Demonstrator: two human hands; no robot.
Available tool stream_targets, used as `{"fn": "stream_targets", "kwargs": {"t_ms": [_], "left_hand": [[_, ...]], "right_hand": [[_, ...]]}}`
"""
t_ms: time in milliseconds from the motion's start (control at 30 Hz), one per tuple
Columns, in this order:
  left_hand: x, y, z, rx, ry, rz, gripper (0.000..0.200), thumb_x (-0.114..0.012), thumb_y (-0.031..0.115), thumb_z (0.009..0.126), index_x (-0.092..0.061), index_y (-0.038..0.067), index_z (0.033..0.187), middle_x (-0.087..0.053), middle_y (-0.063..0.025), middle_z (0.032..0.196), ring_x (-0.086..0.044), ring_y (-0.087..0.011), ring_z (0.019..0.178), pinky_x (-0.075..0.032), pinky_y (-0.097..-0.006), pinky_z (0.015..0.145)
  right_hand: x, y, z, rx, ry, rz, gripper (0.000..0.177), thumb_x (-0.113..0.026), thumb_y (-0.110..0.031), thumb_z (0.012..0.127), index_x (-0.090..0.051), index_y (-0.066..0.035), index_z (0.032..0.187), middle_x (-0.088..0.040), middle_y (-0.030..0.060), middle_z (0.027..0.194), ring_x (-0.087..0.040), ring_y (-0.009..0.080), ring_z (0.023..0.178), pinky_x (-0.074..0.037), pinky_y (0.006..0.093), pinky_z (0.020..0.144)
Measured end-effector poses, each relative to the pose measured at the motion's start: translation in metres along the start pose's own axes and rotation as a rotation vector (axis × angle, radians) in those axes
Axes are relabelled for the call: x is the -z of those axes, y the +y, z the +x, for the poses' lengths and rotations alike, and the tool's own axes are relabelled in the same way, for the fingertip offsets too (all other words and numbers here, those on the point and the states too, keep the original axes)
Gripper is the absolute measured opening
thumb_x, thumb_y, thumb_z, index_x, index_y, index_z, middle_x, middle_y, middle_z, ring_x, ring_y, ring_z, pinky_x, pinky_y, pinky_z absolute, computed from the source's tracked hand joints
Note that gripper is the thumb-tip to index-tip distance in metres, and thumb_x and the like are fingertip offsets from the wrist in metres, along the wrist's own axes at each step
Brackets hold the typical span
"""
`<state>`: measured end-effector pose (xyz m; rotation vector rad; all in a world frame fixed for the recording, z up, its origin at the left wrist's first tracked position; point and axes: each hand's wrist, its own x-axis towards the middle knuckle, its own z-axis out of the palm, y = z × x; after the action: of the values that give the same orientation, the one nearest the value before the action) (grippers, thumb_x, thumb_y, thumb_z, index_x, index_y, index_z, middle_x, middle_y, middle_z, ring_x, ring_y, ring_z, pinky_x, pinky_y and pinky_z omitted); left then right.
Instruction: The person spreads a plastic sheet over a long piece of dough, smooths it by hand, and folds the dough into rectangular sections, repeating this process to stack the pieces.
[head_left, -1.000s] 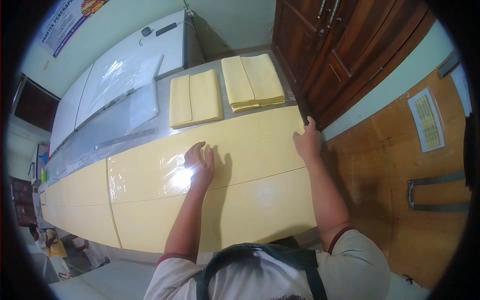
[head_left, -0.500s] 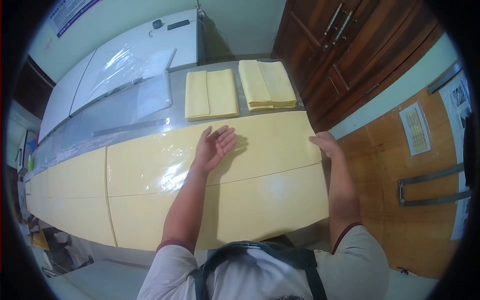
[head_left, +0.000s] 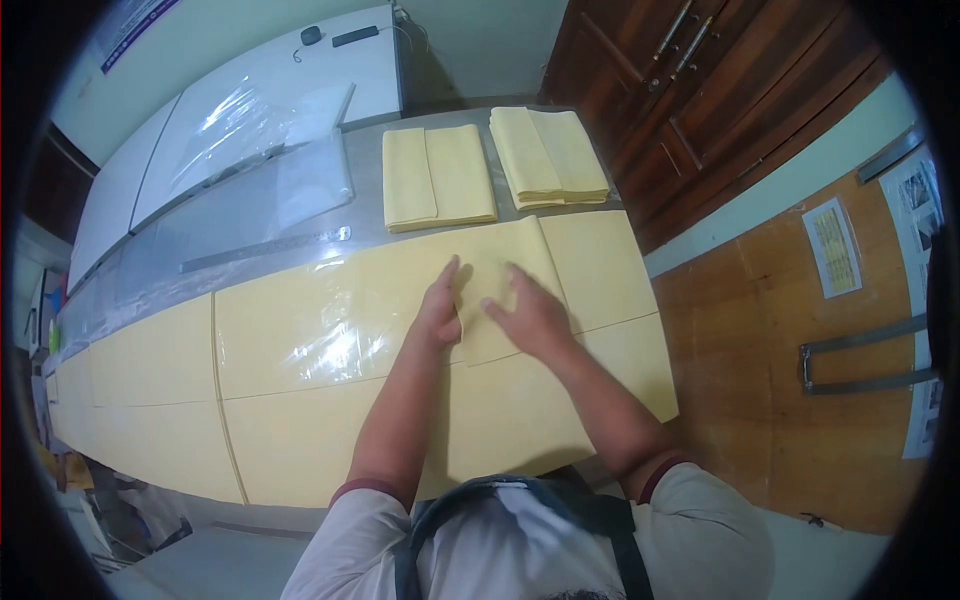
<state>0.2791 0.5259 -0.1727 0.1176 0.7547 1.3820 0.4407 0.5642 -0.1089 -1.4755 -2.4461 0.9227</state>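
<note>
Long pale-yellow sheets (head_left: 610, 370) lie in two rows along the table. The right end of the far-row sheet is folded over to the left as a flap (head_left: 510, 345), with its fold to the right of my hands. My right hand (head_left: 535, 315) is on this flap, fingers spread and slightly blurred. Beside the flap's left edge stands my left hand (head_left: 437, 308), turned palm inward with fingers extended; the flap partly hides its fingers. Beyond them lie two folded yellow bundles, a left bundle (head_left: 455, 180) and a right bundle (head_left: 560, 160).
A metal ruler (head_left: 270, 248) and clear plastic sheeting (head_left: 310, 185) lie to the far left. White cabinets (head_left: 350, 80) stand at the back, with a small black device (head_left: 355, 36) on top. Wooden doors (head_left: 690, 110) and a wooden panel (head_left: 740, 340) border the right.
My right hand has moved left from the sheet's right end, and that end is now folded over. My left hand has shifted a little right, to the flap's edge.
</note>
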Motion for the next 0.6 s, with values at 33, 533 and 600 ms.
{"fn": "stream_targets", "kwargs": {"t_ms": [33,533,600], "left_hand": [[0.0,0.001,0.001,0.007,0.161,0.231,0.055,-0.05,0.045,0.103,-0.049,0.0,0.135,-0.06,-0.0172,0.124,-0.064,-0.0269,0.108,-0.059,-0.043,0.087],[0.026,0.029,0.023,-0.254,0.434,0.777,0.049,-0.067,0.026,0.091,-0.056,-0.007,0.126,-0.067,-0.0197,0.108,-0.067,-0.0252,0.091,-0.054,-0.0367,0.075],[0.021,0.041,0.037,-0.359,0.612,0.954,0.047,-0.068,0.021,0.091,-0.055,-0.008,0.126,-0.068,-0.0158,0.102,-0.065,-0.0196,0.076,-0.053,-0.0345,0.069]], "right_hand": [[-0.005,0.015,0.003,-0.005,-0.002,0.0,0.081,-0.07,-0.043,0.087,-0.036,-0.003,0.149,-0.056,0.0217,0.135,-0.056,0.0364,0.125,-0.045,0.047,0.103],[-0.022,0.059,0.009,0.27,-0.117,-0.541,0.102,-0.049,-0.067,0.091,-0.012,-0.001,0.159,-0.006,0.0221,0.166,0.001,0.0345,0.155,-0.005,0.0619,0.12],[-0.023,0.058,0.007,0.262,-0.122,-0.533,0.101,-0.048,-0.067,0.092,-0.012,-0.001,0.159,-0.006,0.0221,0.166,0.001,0.0349,0.155,-0.005,0.0624,0.12]]}}
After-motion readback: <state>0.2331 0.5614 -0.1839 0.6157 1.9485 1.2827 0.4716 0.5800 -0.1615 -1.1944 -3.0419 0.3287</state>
